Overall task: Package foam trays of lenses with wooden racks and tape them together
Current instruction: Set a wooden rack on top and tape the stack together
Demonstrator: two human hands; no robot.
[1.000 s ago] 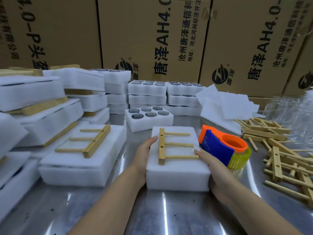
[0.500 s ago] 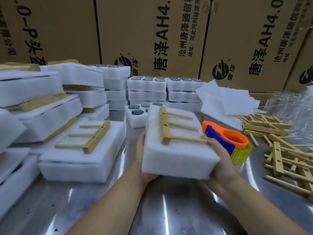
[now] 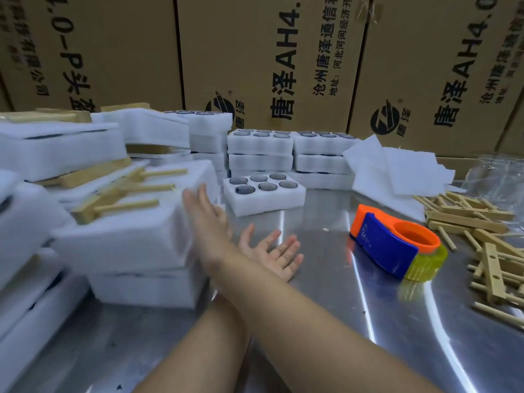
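We are seeing the right hand (image 3: 205,211) reaching across to the left, arm crossing over the left arm. Its fingers (image 3: 198,195) are lying fairly straight against the right side of a foam tray bundle (image 3: 124,239), touching it and not curling round it. The picture is blurring here, so we are not reading finer contact. The bundle is sitting at left of the tabletop (image 3: 312,321), on top of another foam bundle (image 3: 147,289), slightly tilted. A wooden rack (image 3: 113,199) is lying flat on its top face, prongs pointing right.

The left hand (image 3: 272,252) is hanging palm up just right of the stack, near the tabletop. Its fingers are spreading open and holding nothing.

- An orange and blue tape dispenser (image 3: 388,245) is lying on the tabletop at right, well apart from both hands.
- An open foam tray (image 3: 266,207) with six dark lenses (image 3: 245,190) is sitting further back, centre.
- Stacks of filled foam trays (image 3: 292,161) are standing behind it.
- More foam bundles with racks (image 3: 56,148) are piling up at far left.
- Loose foam sheets (image 3: 397,171) are lying at far right.
- Loose wooden racks (image 3: 482,245) are heaping along the right edge.
- Printed cardboard boxes (image 3: 255,52) are lining the back.
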